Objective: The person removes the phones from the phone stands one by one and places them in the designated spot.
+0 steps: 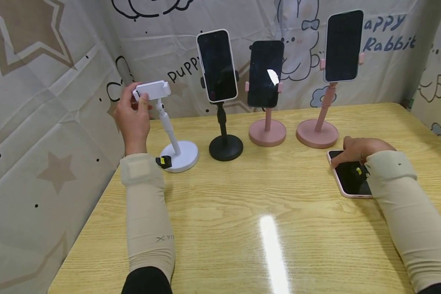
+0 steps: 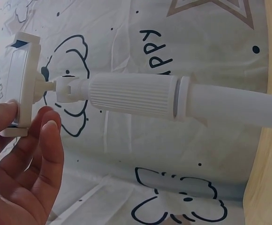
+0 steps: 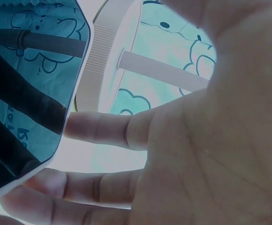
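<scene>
My left hand [image 1: 134,118] holds the clamp [image 1: 152,90] of a white phone stand [image 1: 169,127]. In the left wrist view the left thumb [image 2: 3,117] lies on the clamp's front, with fingers behind its lower end. No phone shows in this clamp. At the right, my right hand [image 1: 364,150] grips a pink-edged smartphone [image 1: 349,175] lying screen up on the table. The right wrist view shows fingertips [image 3: 44,180] along the phone's edge [image 3: 56,150]; the thumb's tip is out of that view.
Behind stand a black phone stand [image 1: 226,148] and two pink stands, one shorter [image 1: 267,133] and one taller [image 1: 317,134], each holding a dark-screened phone. Patterned cloth [image 1: 77,122] hangs along the back and sides of the wooden table [image 1: 220,196].
</scene>
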Demonstrator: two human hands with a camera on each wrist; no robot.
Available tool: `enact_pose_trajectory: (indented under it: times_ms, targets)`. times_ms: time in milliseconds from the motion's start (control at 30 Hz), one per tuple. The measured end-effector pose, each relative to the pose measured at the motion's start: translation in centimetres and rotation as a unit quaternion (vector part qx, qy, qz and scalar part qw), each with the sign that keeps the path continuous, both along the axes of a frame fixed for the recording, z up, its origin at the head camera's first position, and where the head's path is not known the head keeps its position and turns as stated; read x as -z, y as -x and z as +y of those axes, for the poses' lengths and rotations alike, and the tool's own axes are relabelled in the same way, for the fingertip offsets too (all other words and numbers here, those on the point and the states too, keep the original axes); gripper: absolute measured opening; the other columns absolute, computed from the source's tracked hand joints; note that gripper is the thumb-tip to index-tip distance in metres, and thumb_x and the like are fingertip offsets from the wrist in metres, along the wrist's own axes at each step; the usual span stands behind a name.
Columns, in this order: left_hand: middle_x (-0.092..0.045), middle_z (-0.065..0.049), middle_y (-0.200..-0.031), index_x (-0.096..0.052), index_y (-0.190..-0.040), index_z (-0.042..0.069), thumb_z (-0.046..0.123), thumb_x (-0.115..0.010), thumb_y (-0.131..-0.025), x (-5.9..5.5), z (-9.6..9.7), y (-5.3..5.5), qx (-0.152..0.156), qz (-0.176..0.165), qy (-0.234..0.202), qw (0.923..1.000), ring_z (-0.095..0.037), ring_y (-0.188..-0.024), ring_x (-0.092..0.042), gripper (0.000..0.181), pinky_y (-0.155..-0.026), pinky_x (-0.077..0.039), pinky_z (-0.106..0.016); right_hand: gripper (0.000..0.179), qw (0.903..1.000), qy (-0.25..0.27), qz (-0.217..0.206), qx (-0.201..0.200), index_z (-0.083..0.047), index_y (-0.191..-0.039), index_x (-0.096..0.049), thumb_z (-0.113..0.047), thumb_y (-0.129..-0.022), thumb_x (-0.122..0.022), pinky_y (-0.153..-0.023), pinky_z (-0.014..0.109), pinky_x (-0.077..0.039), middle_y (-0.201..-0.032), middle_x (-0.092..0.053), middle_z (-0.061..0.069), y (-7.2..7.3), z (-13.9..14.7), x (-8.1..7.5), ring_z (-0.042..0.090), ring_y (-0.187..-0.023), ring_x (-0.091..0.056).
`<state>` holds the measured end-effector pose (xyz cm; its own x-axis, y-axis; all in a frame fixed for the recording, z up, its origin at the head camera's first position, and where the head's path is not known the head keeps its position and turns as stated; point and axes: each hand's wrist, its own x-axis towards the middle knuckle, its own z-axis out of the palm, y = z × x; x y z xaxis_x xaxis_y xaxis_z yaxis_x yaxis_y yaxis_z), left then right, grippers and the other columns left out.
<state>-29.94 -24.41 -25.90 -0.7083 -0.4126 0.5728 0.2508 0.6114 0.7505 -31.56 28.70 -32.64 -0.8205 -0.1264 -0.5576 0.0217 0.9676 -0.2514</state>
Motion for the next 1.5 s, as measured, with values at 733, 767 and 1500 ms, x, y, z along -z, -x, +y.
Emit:
enact_pose_trajectory:
  times_ms: [733,767,1500]
  targets:
    - [-0.062,-0.004,-0.122,-0.05,-0.138,0.031,0.034,-0.05,-0.099,-0.8,0.1,-0.6,0.02,-0.045,0.005,0.9988,-0.014,-0.09,-0.061,0.038,-0.076,-0.053,-0.026,0.093,1.0,-0.007,0.003,-0.005,0.008,-0.116,-0.034,-0.067,-0.074,-0.068,-0.065,0.038,-0.047,-0.093,-0.048,0.023,-0.2,-0.1,-0.2,0.036,-0.083,-0.052]
    - [-0.061,-0.005,-0.123,-0.05,-0.138,0.03,0.033,-0.05,-0.1,-0.9,0.1,-0.7,0.02,-0.046,0.007,0.9987,-0.014,-0.089,-0.061,0.038,-0.076,-0.052,-0.026,0.093,0.9999,-0.008,0.005,-0.006,0.008,-0.116,-0.034,-0.067,-0.073,-0.069,-0.065,0.038,-0.048,-0.093,-0.048,0.023,-0.2,-0.1,-0.2,0.036,-0.083,-0.052]
    - [-0.059,0.0,-0.109,-0.05,-0.137,0.034,0.033,-0.048,-0.098,-3.0,-0.3,-2.9,-0.065,-0.058,-0.007,0.9962,-0.009,-0.087,-0.053,0.038,-0.078,-0.047,-0.022,0.095,0.9979,-0.022,0.053,-0.032,0.018,-0.117,-0.044,-0.063,-0.077,-0.069,-0.073,0.049,-0.051,-0.098,-0.057,0.027,-0.5,-0.5,-1.2,0.038,-0.084,-0.056]
